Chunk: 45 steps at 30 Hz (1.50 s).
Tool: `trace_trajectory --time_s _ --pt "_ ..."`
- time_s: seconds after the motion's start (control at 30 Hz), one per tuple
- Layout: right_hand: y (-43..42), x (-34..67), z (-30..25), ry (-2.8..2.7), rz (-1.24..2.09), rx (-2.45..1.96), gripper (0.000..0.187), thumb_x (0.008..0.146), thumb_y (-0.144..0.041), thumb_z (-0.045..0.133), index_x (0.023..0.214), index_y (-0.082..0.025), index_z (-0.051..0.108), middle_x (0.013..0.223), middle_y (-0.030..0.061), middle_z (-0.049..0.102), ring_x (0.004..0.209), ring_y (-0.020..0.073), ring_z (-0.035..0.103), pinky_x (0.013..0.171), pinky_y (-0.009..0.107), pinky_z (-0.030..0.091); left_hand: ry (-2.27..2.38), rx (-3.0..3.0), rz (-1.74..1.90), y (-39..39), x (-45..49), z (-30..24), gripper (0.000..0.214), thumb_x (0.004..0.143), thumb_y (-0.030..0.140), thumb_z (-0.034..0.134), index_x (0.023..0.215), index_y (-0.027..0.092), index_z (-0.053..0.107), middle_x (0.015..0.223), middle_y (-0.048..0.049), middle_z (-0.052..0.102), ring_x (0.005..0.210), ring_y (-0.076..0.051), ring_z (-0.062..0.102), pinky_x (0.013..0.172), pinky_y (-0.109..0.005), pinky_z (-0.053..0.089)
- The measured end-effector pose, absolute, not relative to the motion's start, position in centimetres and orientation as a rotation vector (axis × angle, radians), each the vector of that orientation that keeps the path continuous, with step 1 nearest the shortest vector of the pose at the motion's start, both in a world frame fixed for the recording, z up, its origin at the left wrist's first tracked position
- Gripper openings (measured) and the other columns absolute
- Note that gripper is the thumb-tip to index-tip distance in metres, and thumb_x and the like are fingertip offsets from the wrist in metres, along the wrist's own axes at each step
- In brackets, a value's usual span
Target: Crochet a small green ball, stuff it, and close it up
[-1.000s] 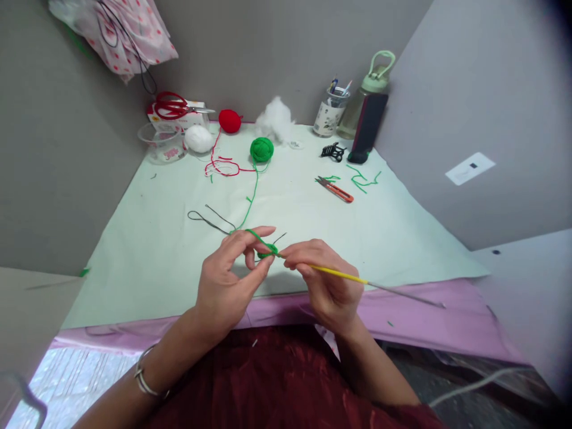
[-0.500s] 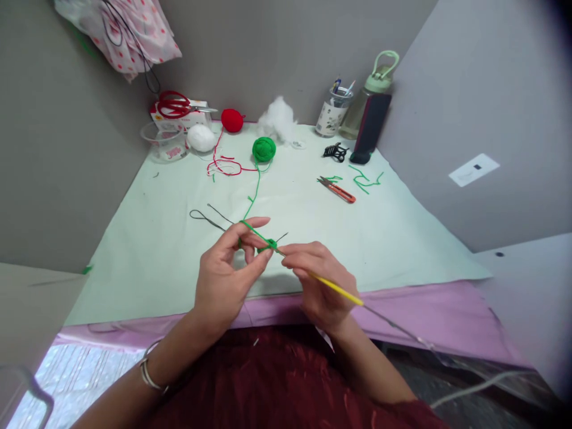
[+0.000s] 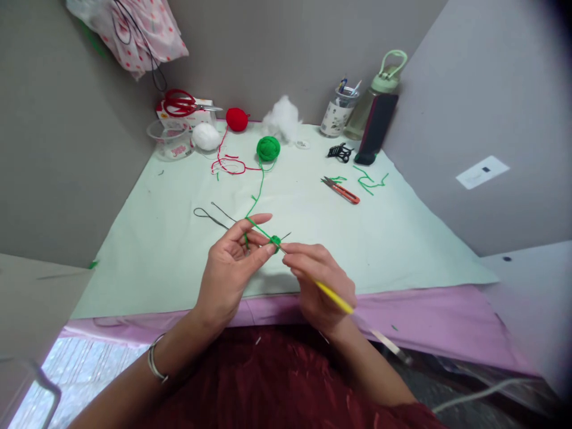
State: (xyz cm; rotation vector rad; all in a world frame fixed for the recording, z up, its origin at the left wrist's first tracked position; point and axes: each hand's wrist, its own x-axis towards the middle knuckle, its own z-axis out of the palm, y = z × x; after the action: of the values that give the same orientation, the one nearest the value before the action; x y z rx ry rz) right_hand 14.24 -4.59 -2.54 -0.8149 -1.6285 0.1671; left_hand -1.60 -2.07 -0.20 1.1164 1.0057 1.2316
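Observation:
My left hand [image 3: 230, 271] pinches a small green crochet piece [image 3: 275, 241] between thumb and fingers, with the green strand running over the forefinger. That strand leads back across the table to a green yarn ball [image 3: 268, 148]. My right hand [image 3: 319, 280] is closed on a crochet hook with a yellow grip [image 3: 333, 294]; its tip sits in the green piece and its metal tail points down to the right. Both hands hover just above the near part of the pale green table cover [image 3: 170, 238].
A black wire loop [image 3: 210, 215] lies just beyond my left hand. Farther back are orange thread snips [image 3: 343, 190], green yarn scraps [image 3: 370, 180], a red yarn ball [image 3: 236, 118], a white ball [image 3: 206, 136], stuffing [image 3: 281, 113], red scissors [image 3: 181, 105], a pen cup [image 3: 336, 115] and a water bottle [image 3: 379, 101].
The hook's tail has swung from pointing right to pointing down-right, toward me. The hands and the green piece have shifted slightly farther from me and to the right.

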Motion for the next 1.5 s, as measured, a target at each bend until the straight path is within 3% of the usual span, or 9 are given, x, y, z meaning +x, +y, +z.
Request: trace_trajectory --time_s 0.1,0.27,0.4,0.57,0.83,1.07,1.23,1.37,1.5 --pt "-4.7 14.3 -2.2 -1.633 0.208 -0.871 0.029 0.097 -0.007 0.061 0.117 -0.025 0.074 0.1 0.0066 0.08 0.091 0.0207 0.077 0.076 0.035 0.065 1.154 1.325 1.308 -2.3 -1.4 0.1 0.034 0.081 0.016 0.08 0.114 0.025 0.077 0.09 0.0007 0.07 0.07 -0.01 0.054 0.076 -0.024 0.051" --pt "-5.4 14.2 -2.9 -1.765 -0.037 -0.891 0.041 0.091 -0.006 0.068 0.124 -0.03 0.074 0.116 0.0079 0.079 0.1 0.0216 0.076 0.077 0.032 0.065 1.203 1.383 1.286 -2.4 -1.2 0.4 0.035 0.079 0.014 0.076 0.112 0.025 0.077 0.091 0.0003 0.07 0.065 -0.01 0.049 0.068 -0.024 0.05" --pt "-5.0 14.0 -2.8 -1.625 0.175 -0.85 0.031 0.096 -0.007 0.063 0.116 -0.027 0.075 0.107 0.007 0.08 0.095 0.0199 0.076 0.077 0.033 0.064 1.165 1.313 1.238 -2.2 -1.6 0.7 0.041 0.082 0.02 0.078 0.123 0.024 0.073 0.082 0.0018 0.065 0.068 -0.011 0.052 0.069 -0.024 0.05" --pt "-4.4 14.2 -1.6 -1.463 0.414 -0.837 0.022 0.1 -0.011 0.057 0.104 -0.024 0.075 0.087 0.0042 0.077 0.091 0.0217 0.075 0.077 0.038 0.063 1.144 1.332 1.271 -2.3 -1.8 0.9 0.037 0.082 0.018 0.078 0.118 0.026 0.074 0.087 0.0008 0.068 0.066 -0.011 0.051 0.072 -0.026 0.05" --pt "-4.7 14.2 -1.4 -1.528 0.367 -0.847 0.022 0.099 -0.009 0.059 0.105 -0.023 0.074 0.093 0.0049 0.078 0.092 0.0205 0.075 0.078 0.038 0.062 1.199 1.397 1.294 -2.6 -1.5 0.8 0.03 0.082 0.016 0.077 0.111 0.025 0.078 0.092 0.0002 0.07 0.064 -0.01 0.047 0.073 -0.027 0.049" --pt "-4.2 13.7 -2.0 -1.432 0.458 -0.822 0.019 0.101 -0.017 0.059 0.101 -0.023 0.076 0.086 0.0052 0.078 0.088 0.0212 0.075 0.073 0.037 0.062 1.083 1.227 1.122 -2.0 -1.8 0.4 0.039 0.085 0.026 0.079 0.124 0.025 0.075 0.083 0.0008 0.066 0.077 -0.014 0.058 0.076 -0.027 0.049" --pt "-4.2 13.9 -1.7 -1.401 0.482 -0.812 0.022 0.1 -0.012 0.058 0.104 -0.023 0.077 0.088 0.0046 0.077 0.085 0.0189 0.073 0.072 0.035 0.061 1.079 1.242 1.186 -2.1 -1.9 0.4 0.034 0.084 0.022 0.079 0.117 0.027 0.075 0.089 0.0013 0.066 0.071 -0.011 0.053 0.072 -0.025 0.047" --pt "-4.4 14.0 -2.0 -1.502 0.347 -0.829 0.027 0.098 -0.008 0.059 0.111 -0.025 0.076 0.094 0.0053 0.078 0.089 0.0201 0.074 0.074 0.036 0.063 1.13 1.304 1.249 -2.4 -1.4 0.8 0.034 0.081 0.017 0.078 0.113 0.026 0.076 0.089 0.0012 0.065 0.068 -0.01 0.049 0.069 -0.025 0.048" --pt "-4.8 14.2 -3.4 -1.705 -0.018 -0.872 0.04 0.093 -0.005 0.067 0.127 -0.025 0.074 0.11 0.0097 0.075 0.098 0.0212 0.073 0.077 0.035 0.064 1.131 1.22 1.225 -2.8 -1.0 1.0 0.052 0.074 0.011 0.08 0.124 0.025 0.073 0.081 0.0032 0.063 0.065 -0.01 0.048 0.062 -0.022 0.045"
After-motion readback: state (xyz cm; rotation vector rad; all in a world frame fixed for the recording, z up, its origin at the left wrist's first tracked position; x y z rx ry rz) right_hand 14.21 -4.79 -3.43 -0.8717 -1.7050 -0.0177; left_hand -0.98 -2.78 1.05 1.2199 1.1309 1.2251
